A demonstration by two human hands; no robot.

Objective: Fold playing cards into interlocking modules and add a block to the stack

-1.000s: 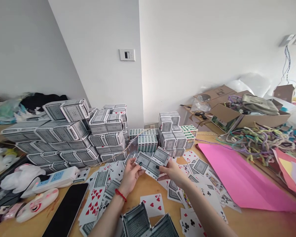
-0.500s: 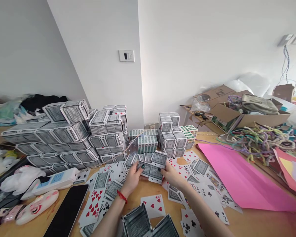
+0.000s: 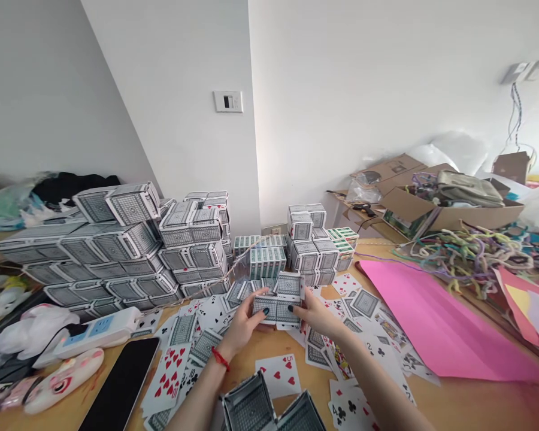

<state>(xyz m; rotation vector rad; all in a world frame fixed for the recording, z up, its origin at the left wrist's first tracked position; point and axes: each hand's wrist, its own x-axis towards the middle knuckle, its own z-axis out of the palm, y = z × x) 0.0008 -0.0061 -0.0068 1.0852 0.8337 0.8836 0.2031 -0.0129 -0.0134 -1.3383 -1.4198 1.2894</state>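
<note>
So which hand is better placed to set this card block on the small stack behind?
Probably right: the right hand grips the card block just before the small stack; the left hand sits farther left.

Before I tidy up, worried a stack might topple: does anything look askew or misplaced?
Yes. The top card block on the left pile sits tilted. Loose playing cards lie scattered, face up and face down, around the left hand and right hand holding a small block.
</note>
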